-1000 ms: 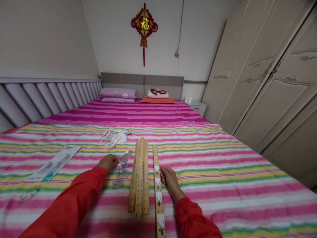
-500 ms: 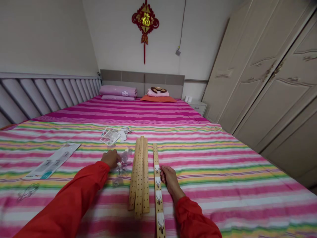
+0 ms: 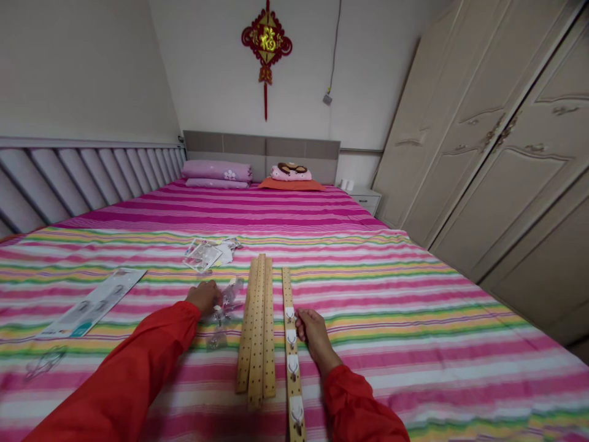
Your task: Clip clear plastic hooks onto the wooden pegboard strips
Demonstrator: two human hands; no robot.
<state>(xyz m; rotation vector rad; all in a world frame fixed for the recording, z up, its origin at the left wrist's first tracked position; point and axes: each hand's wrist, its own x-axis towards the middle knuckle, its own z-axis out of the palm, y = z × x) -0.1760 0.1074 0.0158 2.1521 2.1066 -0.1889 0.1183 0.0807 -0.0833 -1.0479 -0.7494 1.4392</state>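
Observation:
My left hand [image 3: 205, 298] is closed, fingers curled down at a small heap of clear plastic-packed hooks [image 3: 225, 307]; whatever its fingertips pinch is hidden. My right hand [image 3: 315, 331] has its fingers curled together at the right edge of a perforated wooden strip [image 3: 294, 382], beside the upper hooks, and I cannot make out anything in it. Several white-backed hooks [image 3: 292, 366] sit in a row along that strip. Between the hands and left of this strip, more perforated wooden strips [image 3: 256, 331] lie side by side, partly overlapping.
Opened packaging [image 3: 202, 255] lies beyond my left hand. A long white hook card [image 3: 94, 304] and a thin wire-like loop [image 3: 46, 362] rest at the left on the striped bedspread [image 3: 414, 344]. Folded bedding [image 3: 217, 172] is by the headboard; a wardrobe [image 3: 488, 153] stands right.
The view has shifted slightly. My left hand stays at the heap of hooks with a small movement of its fingers, and my right hand remains beside the strip.

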